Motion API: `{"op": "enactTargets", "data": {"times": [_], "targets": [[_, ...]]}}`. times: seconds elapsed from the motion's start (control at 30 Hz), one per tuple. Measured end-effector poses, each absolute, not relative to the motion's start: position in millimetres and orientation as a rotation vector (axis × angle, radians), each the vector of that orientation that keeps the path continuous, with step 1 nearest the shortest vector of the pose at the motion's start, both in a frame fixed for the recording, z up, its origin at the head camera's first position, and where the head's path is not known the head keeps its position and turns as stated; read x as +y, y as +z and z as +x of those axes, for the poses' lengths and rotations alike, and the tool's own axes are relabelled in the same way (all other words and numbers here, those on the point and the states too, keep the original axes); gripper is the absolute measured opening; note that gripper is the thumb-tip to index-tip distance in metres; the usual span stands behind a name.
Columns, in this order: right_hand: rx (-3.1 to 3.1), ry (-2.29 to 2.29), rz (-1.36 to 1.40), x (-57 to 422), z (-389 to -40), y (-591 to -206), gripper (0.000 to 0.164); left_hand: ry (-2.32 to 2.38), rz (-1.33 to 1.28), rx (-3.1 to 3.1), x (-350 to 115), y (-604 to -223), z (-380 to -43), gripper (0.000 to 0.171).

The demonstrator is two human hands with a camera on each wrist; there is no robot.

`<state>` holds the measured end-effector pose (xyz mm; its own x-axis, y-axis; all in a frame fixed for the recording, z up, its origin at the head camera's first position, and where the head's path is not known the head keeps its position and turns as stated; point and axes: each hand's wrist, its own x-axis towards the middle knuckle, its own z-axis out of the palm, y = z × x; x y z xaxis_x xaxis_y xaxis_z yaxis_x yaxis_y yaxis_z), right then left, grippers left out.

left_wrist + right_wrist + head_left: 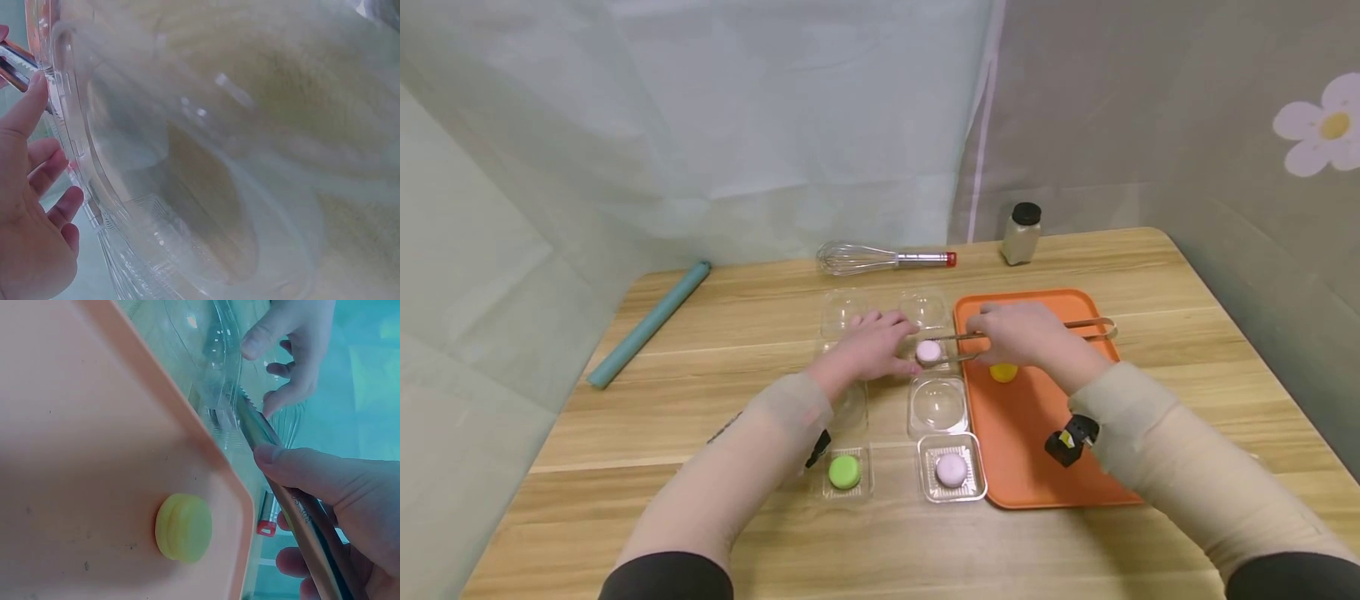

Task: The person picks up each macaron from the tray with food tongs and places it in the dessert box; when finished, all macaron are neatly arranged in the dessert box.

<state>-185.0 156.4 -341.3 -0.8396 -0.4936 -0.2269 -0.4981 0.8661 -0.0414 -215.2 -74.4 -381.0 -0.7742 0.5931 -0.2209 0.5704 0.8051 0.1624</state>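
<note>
My right hand grips metal tongs over the orange tray. Their tips reach into a clear plastic box, one on each side of a pink macaron; I cannot tell whether they squeeze it. Fingers spread, my left hand is at the left of that box, its thumb by the rim near the tong tips. On the tray, partly under my right hand, lies a yellow macaron. Nearer me, a lilac macaron and a green macaron sit in clear boxes.
A clear domed lid lies between the two right-hand macarons, and more clear lids are farther back. Along the rear are a whisk and a black-capped jar. A teal rod lies at the left.
</note>
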Motion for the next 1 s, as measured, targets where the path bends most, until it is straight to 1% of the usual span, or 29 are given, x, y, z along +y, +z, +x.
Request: {"op": "enactTargets", "data": {"times": [0.33, 0.73, 1.0], "targets": [[2.85, -0.089, -0.766, 173.4, -178.4, -340.4, 0.044, 0.109, 0.905, 2.724, -71.0, -379.7, -214.6, 0.077], [2.907, -0.376, -0.745, 217.2, -162.9, -349.6, 0.04, 0.1, 0.914, 2.73, -75.5, -379.3, -213.0, 0.077], [2.922, -0.414, -0.694, 240.1, -152.2, -352.0, 0.041, 0.164, 0.936, 2.773, -88.1, -359.9, -212.0, 0.073]]}}
